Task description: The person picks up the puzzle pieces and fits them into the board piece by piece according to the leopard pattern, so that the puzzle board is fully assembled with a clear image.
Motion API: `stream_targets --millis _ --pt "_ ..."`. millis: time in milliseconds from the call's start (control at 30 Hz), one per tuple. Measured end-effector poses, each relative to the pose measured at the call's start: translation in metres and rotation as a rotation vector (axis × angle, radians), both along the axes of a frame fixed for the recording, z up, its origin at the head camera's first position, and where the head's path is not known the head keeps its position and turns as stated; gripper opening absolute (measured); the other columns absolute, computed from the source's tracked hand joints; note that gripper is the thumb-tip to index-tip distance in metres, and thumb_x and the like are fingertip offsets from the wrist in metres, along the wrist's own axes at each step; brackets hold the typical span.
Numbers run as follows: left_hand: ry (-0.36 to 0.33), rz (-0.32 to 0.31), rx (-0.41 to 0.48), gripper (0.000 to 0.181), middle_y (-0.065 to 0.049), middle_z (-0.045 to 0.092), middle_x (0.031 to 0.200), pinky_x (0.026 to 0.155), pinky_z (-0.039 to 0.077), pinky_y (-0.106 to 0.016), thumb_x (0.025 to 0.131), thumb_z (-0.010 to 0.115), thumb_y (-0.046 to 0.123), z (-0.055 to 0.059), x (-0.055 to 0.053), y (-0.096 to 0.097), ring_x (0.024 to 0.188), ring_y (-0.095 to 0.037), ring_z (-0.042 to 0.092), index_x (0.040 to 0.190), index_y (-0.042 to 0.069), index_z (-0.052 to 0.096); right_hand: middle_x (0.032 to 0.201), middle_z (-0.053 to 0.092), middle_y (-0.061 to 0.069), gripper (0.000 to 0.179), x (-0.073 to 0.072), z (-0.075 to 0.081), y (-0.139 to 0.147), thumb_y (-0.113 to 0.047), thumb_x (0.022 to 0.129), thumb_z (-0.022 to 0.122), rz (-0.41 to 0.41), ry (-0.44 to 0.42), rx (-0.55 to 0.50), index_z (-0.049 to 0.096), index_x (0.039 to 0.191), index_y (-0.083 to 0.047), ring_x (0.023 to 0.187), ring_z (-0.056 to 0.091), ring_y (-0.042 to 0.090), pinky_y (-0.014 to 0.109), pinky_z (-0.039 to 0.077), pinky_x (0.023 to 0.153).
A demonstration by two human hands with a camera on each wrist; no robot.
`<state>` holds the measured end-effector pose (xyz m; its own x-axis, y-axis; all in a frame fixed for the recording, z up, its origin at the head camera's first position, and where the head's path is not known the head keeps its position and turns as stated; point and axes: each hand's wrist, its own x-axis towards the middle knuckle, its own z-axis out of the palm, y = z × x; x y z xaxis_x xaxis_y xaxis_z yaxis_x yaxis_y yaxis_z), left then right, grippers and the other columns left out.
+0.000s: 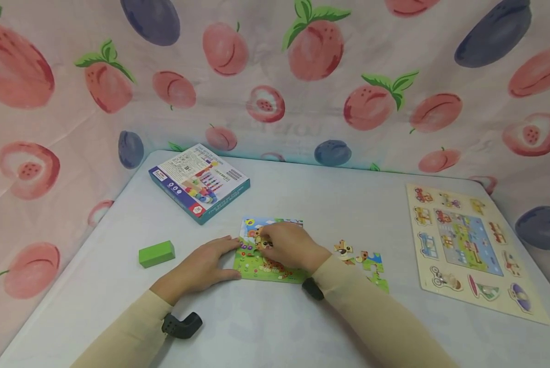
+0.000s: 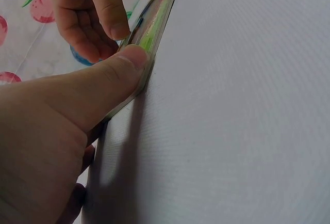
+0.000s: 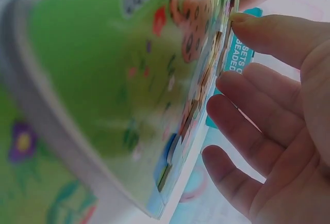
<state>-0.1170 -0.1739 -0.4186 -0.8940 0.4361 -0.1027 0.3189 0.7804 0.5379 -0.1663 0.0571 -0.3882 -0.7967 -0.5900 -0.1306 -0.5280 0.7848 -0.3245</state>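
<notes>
A jigsaw puzzle board (image 1: 252, 271) with a green meadow and a spotted animal lies flat in the middle of the table. My left hand (image 1: 200, 266) rests at its left edge, its fingers fairly straight and the thumb (image 2: 116, 72) on the near-left corner. Over the board, my right hand (image 1: 291, 246) pinches a small puzzle piece (image 3: 227, 41) between thumb and index finger; its other fingers are loosely bent in the right wrist view. The piece's picture is mostly hidden there. Several loose puzzle pieces (image 1: 373, 263) lie right of the board, partly behind the right forearm.
A green block (image 1: 157, 254) lies left of the left hand. Behind it sits a flat bead-toy box (image 1: 200, 181). On the right lies a wooden picture board (image 1: 479, 301) with vehicle shapes. Fruit-printed cloth (image 1: 266, 61) walls the table at the back and sides.
</notes>
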Motion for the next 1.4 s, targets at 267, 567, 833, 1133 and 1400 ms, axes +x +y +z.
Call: stream_targets --millis 267,567,833,1133,1400 --pt "0.003 0.004 0.003 0.071 -0.012 0.048 0.150 0.115 0.034 -0.050 0.085 0.081 0.035 0.000 0.001 0.000 0.143 -0.033 0.037 0.145 0.007 0.053 0.094 0.067 -0.001 0.020 -0.003 -0.002 -0.007 -0.030 0.094 0.070 0.009 -0.004 -0.006 0.069 0.101 -0.012 0.086 0.059 0.018 0.035 0.052 0.080" --pt "-0.012 0.002 0.012 0.071 -0.013 0.047 0.150 0.116 0.033 -0.050 0.086 0.080 0.036 0.000 0.000 0.000 0.143 -0.033 0.036 0.144 0.007 0.053 0.110 0.070 -0.002 0.034 -0.003 -0.003 -0.012 -0.032 0.095 0.069 -0.028 -0.028 0.013 0.068 0.121 -0.011 0.099 0.062 0.017 0.036 0.053 0.091" --pt "-0.007 0.004 0.010 0.072 -0.013 0.047 0.151 0.115 0.034 -0.052 0.086 0.080 0.037 -0.001 0.000 -0.001 0.143 -0.034 0.037 0.145 0.007 0.053 0.110 0.069 -0.001 0.036 -0.004 -0.004 -0.014 -0.034 0.095 0.070 -0.043 -0.025 0.022 0.067 0.123 -0.011 0.100 0.061 0.017 0.036 0.053 0.092" --pt "0.000 0.000 0.016 0.071 -0.013 0.047 0.150 0.115 0.034 -0.052 0.086 0.080 0.036 -0.002 -0.001 -0.001 0.143 -0.034 0.037 0.144 0.007 0.053 0.115 0.068 0.000 0.038 -0.007 -0.008 -0.014 -0.033 0.094 0.069 -0.047 -0.017 0.024 0.066 0.126 -0.011 0.105 0.061 0.019 0.037 0.053 0.093" --pt "0.003 -0.003 0.018 0.071 -0.014 0.048 0.150 0.115 0.034 -0.051 0.085 0.081 0.035 -0.001 0.000 0.000 0.143 -0.034 0.037 0.144 0.006 0.053 0.125 0.066 0.001 0.042 -0.004 -0.006 -0.016 -0.031 0.094 0.071 -0.058 -0.014 0.027 0.064 0.130 -0.011 0.113 0.060 0.021 0.038 0.051 0.099"
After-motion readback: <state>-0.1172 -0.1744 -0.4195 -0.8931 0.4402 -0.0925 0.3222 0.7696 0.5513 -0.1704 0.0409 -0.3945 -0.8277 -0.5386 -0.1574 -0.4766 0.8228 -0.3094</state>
